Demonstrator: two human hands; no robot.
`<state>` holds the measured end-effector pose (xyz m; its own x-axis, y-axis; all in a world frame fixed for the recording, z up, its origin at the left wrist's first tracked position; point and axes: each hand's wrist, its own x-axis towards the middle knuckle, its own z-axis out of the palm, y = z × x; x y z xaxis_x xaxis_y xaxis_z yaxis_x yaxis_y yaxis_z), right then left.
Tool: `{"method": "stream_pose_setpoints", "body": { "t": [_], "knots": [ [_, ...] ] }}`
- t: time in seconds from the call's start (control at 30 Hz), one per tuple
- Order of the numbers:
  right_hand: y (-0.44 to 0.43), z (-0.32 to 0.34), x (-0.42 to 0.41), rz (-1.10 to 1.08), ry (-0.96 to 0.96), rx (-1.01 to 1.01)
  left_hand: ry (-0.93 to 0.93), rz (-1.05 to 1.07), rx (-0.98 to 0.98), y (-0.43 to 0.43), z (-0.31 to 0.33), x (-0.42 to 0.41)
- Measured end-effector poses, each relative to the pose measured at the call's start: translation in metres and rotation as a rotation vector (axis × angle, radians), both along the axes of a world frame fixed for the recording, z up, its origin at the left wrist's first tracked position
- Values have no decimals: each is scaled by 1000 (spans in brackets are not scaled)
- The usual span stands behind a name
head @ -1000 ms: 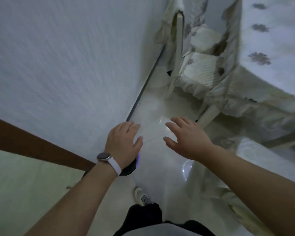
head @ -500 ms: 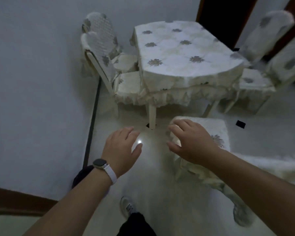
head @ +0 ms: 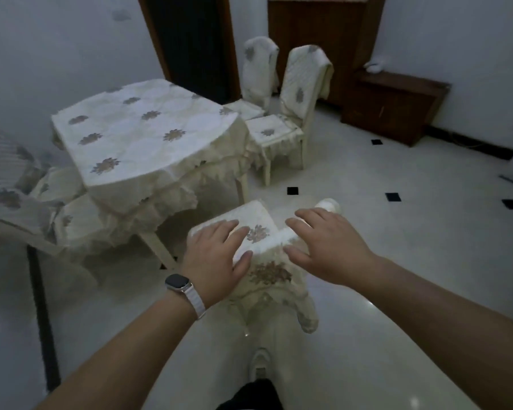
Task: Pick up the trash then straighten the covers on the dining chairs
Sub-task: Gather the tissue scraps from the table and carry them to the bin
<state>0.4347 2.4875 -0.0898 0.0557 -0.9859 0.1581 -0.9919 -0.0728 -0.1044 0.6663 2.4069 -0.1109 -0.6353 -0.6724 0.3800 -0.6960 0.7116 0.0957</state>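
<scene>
Both hands are out ahead of the body, over the nearest dining chair.

Left hand (head: 216, 255), watch (head: 177, 283) on its wrist: palm down and open, fingers (head: 228, 229) straight and slightly fanned, thumb out to the side. It lies over the left corner of the chair back's top edge. The thumb tip is at the white quilted rim of the chair cover (head: 268, 273). It grips nothing. Cannot tell whether the palm presses the fabric or sits just above it.

Right hand (head: 329, 247): also palm down and open, fingers (head: 308, 216) spread and only loosely bent, holding nothing. It sits over the right corner of the same top edge. Contact with the cover cannot be told.

The cover hangs down the near side of the chair back, with a brown flower motif between the two hands. Its top edge shows a step where the quilted part ends, and the frilled hem hangs unevenly toward the right.

A pale rounded object (head: 328, 205) lies on the floor (head: 397, 247) just beyond the right fingertips; too blurred to identify.

The table, under a flowered tablecloth (head: 125, 149), stands beyond the chair to the left. Two covered chairs (head: 301, 93) stand at its far right edge, and more covered chairs (head: 6, 184) at its left edge. A low wooden cabinet (head: 391, 110) is against the far wall. One shoe (head: 259, 365) shows at the bottom.
</scene>
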Motion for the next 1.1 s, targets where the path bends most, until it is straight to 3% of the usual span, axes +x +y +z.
{"method": "stream_pose_setpoints", "body": {
  "t": [0.4, 0.63, 1.1],
  "knots": [
    [-2, -31, -181, -401, 28, 21, 60, -411, 76, -76, -17, -244],
    [-39, -25, -277, -558, 128, 95, -7, -556, 153, -138, -39, -370],
    [-121, -16, -404, -638, 125, 20, 22, -649, 115, -236, -31, -513]
  ]
}}
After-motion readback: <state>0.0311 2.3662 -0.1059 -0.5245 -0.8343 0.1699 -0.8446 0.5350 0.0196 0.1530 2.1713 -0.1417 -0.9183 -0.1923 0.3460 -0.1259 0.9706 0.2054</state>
